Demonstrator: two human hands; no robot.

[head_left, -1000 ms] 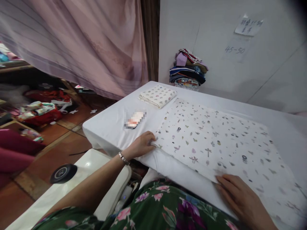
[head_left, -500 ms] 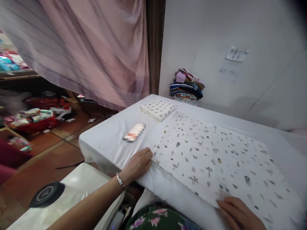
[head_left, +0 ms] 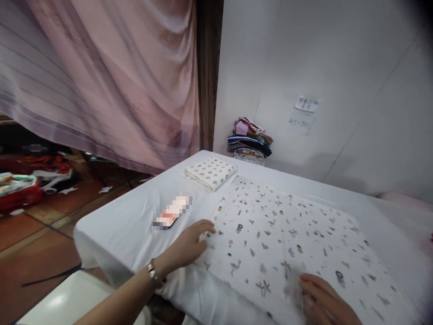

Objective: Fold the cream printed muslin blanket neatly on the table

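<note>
A white cloth (head_left: 257,234) with small palm, flamingo and leaf prints lies spread over the white-covered table. My left hand (head_left: 189,243), with a bracelet at the wrist, is open at the cloth's left edge. Its fingers are apart and its fingertips are over the print. Near the front edge, my right hand (head_left: 324,298) is over the cloth with its fingers stretched out, partly smeared by motion. Beyond my left hand lies a folded cream cloth (head_left: 211,171) with grey motifs. A pixelated flat object (head_left: 172,211) sits left of the spread cloth.
The table (head_left: 111,225) meets a pale wall carrying handwritten notes (head_left: 306,104). A stack of folded fabrics (head_left: 250,140) stands beyond its far edge. A pink curtain (head_left: 135,81) hangs at left. Below are a white surface (head_left: 64,302) and a red basket (head_left: 20,196).
My left hand has let go of the cloth's near-left corner and spread its fingers. My right hand has come off the front edge onto the cloth. The view has turned slightly right and up.
</note>
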